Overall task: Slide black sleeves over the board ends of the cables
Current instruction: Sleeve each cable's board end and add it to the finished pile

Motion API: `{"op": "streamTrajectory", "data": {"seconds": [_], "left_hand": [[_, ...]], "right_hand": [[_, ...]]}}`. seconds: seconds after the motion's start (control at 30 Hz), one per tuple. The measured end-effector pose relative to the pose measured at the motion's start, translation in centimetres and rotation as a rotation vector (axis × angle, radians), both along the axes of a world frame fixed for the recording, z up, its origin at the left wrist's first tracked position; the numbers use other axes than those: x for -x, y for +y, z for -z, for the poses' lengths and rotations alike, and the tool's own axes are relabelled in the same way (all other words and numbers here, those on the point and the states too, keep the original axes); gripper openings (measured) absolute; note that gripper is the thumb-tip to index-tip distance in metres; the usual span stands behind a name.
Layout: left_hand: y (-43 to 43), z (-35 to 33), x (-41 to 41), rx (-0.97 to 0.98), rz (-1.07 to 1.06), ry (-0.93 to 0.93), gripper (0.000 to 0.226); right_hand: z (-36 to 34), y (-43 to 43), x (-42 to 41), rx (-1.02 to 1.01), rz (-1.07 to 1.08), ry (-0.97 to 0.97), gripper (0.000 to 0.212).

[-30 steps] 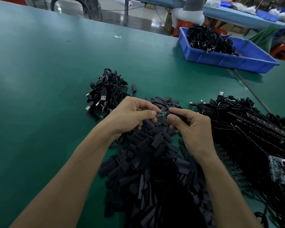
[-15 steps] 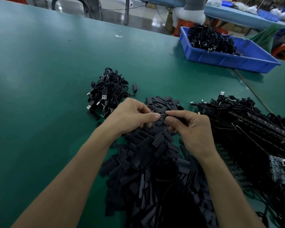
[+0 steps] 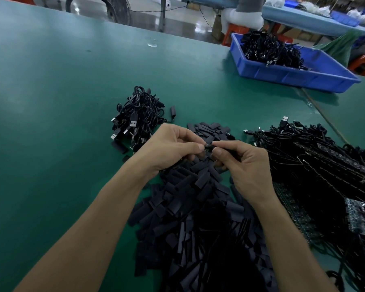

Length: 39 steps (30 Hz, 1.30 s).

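Note:
My left hand and my right hand meet fingertip to fingertip over a big heap of flat black sleeves. Between them sits a cable's small board end, pinched by my left thumb and forefinger. My right thumb and forefinger pinch a black sleeve against it; most of the sleeve is hidden under the fingers. A bundle of black USB cables lies to the left behind my hands. A larger spread of cables with bare green boards lies to the right.
The work surface is a green table. A blue bin holding more black cables stands at the far right. A loose sleeved piece lies beside the left bundle. Stools and another bench stand beyond the table's far edge.
The two hands have drawn closer together; the gap with the visible board between the fingertips has nearly closed as the sleeve moved left over it.

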<state>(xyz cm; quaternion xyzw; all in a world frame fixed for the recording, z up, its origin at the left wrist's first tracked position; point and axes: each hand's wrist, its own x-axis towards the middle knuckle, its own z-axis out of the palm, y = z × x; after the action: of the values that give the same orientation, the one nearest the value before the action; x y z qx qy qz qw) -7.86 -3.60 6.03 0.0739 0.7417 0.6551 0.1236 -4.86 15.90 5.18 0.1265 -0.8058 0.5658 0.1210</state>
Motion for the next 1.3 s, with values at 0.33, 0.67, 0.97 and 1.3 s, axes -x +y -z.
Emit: {"op": "streamTrajectory", "data": {"seconds": [0.33,0.67,0.97,1.3], "left_hand": [[0.4,-0.1,-0.3,-0.02,0.003,0.013,0.009],[0.9,-0.2,-0.6,0.021,-0.022,0.106,0.018],[1.9,-0.1,-1.1,-0.009,-0.092,0.177,0.033],[2.0,-0.2,-1.0,-0.066,-0.081,0.228,0.028]], "right_hand": [[-0.3,-0.3,0.0,0.022,-0.05,-0.041,0.023],[0.8,-2.0,-0.2,0.235,0.302,0.03,0.025],[1.2,-3.6,-0.6,0.35,0.295,0.015,0.03],[-0.3,-4.0,-0.5,0.498,0.217,-0.018,0.03]]}}
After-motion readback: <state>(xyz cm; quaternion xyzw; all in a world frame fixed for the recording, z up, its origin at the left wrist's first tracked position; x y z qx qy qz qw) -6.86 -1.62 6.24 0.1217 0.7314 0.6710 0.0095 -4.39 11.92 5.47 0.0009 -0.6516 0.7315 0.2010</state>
